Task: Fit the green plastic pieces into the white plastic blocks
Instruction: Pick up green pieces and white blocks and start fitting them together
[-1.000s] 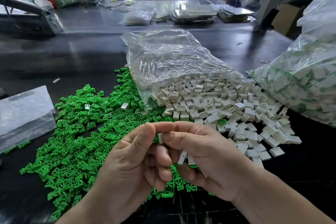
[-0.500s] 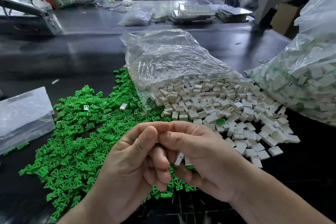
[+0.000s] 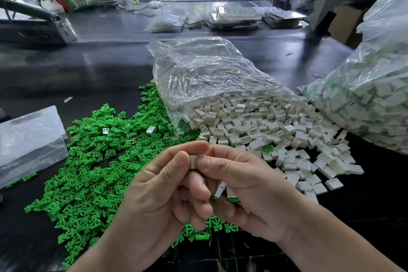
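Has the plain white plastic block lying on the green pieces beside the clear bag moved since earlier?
No. The white plastic block keeps its place just left of the clear plastic bag.

The green pieces (image 3: 88, 172): one bright, saturated green all through, no markings that I can see. The white blocks (image 3: 265, 126): off-white leaning cream, many with a thin dark slot line on one face. A stray green piece (image 3: 268, 148) breaks the pale heap.

The pinched block (image 3: 194, 162) I hold reads grey-white. The held blocks (image 3: 220, 190) under my fingers are white, with green at their lower ends.

The counter (image 3: 99, 62): glossy black with pale streaks of glare. The open bag (image 3: 209, 73): clear, white highlights on the creases. The full bag (image 3: 364, 99): milky, with white mottled green inside. The plastic sheet (image 3: 28, 134): frosted grey. The cardboard box (image 3: 346, 22): brown.
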A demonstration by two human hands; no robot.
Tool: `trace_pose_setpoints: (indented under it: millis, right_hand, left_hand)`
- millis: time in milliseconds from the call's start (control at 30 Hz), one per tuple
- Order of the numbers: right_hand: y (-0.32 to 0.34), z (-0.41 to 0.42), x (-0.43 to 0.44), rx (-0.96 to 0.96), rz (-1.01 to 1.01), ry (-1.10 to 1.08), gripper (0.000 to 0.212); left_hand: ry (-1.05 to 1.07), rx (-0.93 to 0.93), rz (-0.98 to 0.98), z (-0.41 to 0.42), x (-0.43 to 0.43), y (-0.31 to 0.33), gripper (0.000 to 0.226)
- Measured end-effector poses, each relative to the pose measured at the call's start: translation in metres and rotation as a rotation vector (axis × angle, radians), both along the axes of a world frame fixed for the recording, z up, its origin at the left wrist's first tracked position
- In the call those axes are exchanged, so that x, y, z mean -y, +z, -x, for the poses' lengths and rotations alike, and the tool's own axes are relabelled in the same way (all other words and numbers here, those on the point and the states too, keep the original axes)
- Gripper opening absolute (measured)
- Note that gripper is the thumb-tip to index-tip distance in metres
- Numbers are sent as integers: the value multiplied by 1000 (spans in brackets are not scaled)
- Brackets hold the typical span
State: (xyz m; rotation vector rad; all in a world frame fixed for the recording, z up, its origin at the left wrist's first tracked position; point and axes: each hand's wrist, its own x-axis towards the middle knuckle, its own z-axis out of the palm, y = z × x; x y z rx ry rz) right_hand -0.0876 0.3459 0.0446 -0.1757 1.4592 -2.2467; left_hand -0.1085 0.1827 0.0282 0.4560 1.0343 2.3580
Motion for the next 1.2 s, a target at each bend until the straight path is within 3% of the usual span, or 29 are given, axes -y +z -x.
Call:
trace_pose_setpoints:
  millis: [100, 167, 367, 533, 667, 1000, 1133, 1200]
  right_hand:
    - [-3, 1, -1, 24, 47, -33, 18]
    - [-5, 1, -2, 20, 46, -52, 18]
    - [-3, 0, -6, 77, 47, -57, 11]
    - [3, -2, -7, 71, -105, -96, 14]
    - [5, -4, -7, 43, -248, -141, 12]
    - [4, -5, -2, 25, -372, -155, 17]
    - [3, -5, 1, 39, -313, -187, 16]
    - [3, -5, 1, 32, -314, -195, 16]
  left_hand:
    - [10, -33, 27, 1, 2, 5, 36]
    - [131, -126, 173, 0, 4, 6, 33]
    - [557, -678, 751, -4, 10, 6, 21]
    - [663, -882, 813, 1, 9, 4, 18]
    - [706, -1084, 1035, 0, 9, 13, 21]
    - [756, -1296, 1280, -1, 14, 15, 22]
    - [757, -1156, 1350, -3, 10, 19, 21]
    - [705, -975, 1264, -5, 9, 18, 16]
